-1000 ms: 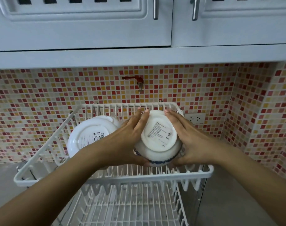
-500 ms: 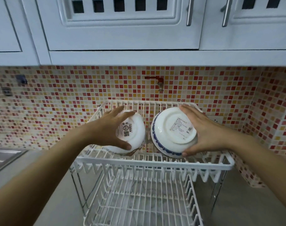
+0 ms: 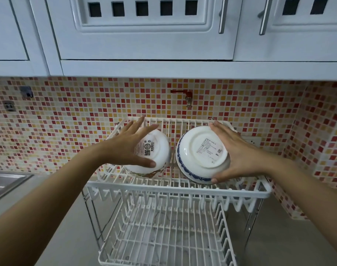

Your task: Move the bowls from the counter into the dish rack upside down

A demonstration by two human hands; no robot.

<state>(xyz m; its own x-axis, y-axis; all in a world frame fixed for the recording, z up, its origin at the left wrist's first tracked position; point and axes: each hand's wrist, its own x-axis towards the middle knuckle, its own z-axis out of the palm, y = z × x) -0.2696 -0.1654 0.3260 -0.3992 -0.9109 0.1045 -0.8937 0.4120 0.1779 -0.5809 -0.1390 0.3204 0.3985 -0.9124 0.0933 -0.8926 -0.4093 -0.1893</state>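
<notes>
Two white bowls stand tilted, bases toward me, in the upper tier of the white dish rack [image 3: 175,191]. The left bowl [image 3: 156,150] has a brown pattern near its rim and a sticker on its base. My left hand [image 3: 129,148] lies over its left side, fingers straight and spread and the thumb across the lower base. The right bowl [image 3: 200,152] has a blue rim band. My right hand [image 3: 238,154] holds it from the right, with fingers on the top edge and the thumb under the lower rim.
The rack's lower tier [image 3: 163,237] holds nothing. A steel sink [image 3: 4,181] lies at the left on the grey counter. A red tap [image 3: 187,96] and a wall socket [image 3: 252,140] sit on the mosaic wall. White cabinets [image 3: 144,35] hang overhead.
A second ago both hands held the blue-rimmed bowl. My left hand then went to the left bowl and its fingers have now straightened and spread. The right bowl has settled in the rack.
</notes>
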